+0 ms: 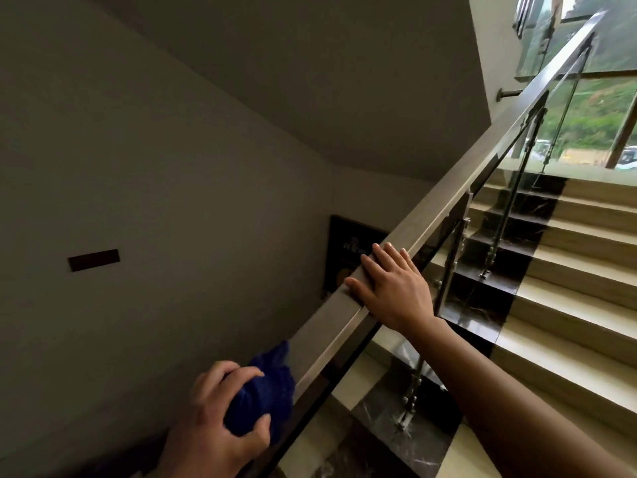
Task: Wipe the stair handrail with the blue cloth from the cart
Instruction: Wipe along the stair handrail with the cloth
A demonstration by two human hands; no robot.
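Observation:
A flat metal handrail point(458, 174) climbs from lower left to upper right above glass panels. My left hand point(220, 422) is at the bottom, shut on a bunched blue cloth point(267, 388) that presses against the left side of the rail's lower stretch. Higher up, my right hand point(389, 286) lies flat on top of the rail with fingers spread, holding nothing. The cart is out of sight.
Beige stairs with a dark marble strip point(510, 257) rise on the right behind glass panels point(482, 270) on steel posts. A plain wall point(155, 167) with a small dark plate point(93, 259) and a dark framed sign point(348, 257) is on the left. A window point(593, 108) is at the top.

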